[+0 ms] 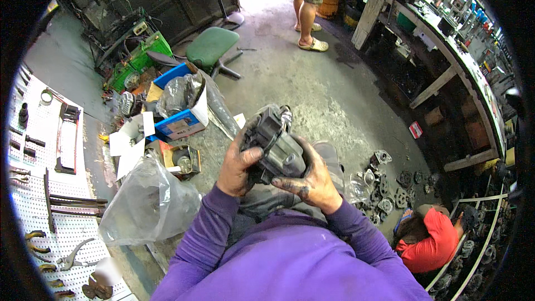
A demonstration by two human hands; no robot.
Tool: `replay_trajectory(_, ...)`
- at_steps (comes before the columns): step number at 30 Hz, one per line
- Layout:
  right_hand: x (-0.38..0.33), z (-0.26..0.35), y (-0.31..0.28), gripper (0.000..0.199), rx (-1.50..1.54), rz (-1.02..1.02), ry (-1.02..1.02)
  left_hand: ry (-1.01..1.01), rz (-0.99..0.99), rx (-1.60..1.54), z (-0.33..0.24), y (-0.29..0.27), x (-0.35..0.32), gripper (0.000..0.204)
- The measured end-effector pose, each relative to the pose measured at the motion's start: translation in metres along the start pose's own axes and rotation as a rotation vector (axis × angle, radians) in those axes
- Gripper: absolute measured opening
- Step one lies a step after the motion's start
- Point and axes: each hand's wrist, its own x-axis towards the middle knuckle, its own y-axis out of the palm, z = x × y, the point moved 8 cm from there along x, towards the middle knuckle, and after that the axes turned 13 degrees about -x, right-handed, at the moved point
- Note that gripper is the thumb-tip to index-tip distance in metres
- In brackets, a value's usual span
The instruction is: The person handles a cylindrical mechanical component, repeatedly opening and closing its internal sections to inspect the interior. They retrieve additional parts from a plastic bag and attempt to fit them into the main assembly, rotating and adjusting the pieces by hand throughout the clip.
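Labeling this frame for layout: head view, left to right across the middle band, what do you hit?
White pegboard with tools → clear plastic bag → left hand → grey metal part → right hand → loose metal parts on the floor → person in a red shirt.

Dark grey metal part; purple sleeves; green stool seat; blue-white box; red shirt.

— How many hands do we have on the grey metal motor housing?
— We count 2: the grease-stained left hand and the right hand, on 1 housing.
— And around us?
— We see 1 green-seated swivel stool, 1 blue and white cardboard box, 2 crumpled clear plastic bags, and 2 other people.
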Motion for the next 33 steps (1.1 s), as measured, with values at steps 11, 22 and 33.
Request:
replay_trajectory(11, -0.005, -0.009, 0.004, 0.109, -0.067, 0.019, -0.029, -0.072, 0.029, 0.078, 0.005, -0.024, 0.001, 0.094)
replay_trajectory(22, 0.001, -0.031, 0.003, 0.114, 0.145, -0.004, 0.118, -0.136, -0.054, 0.078, 0.023, -0.014, 0.016, 0.068)
replay_trajectory(33, -0.016, -0.051, -0.015, 0.112, 0.083, -0.114, 0.113, -0.298, -0.041, -0.014, 0.053, -0.002, 0.017, 0.058)
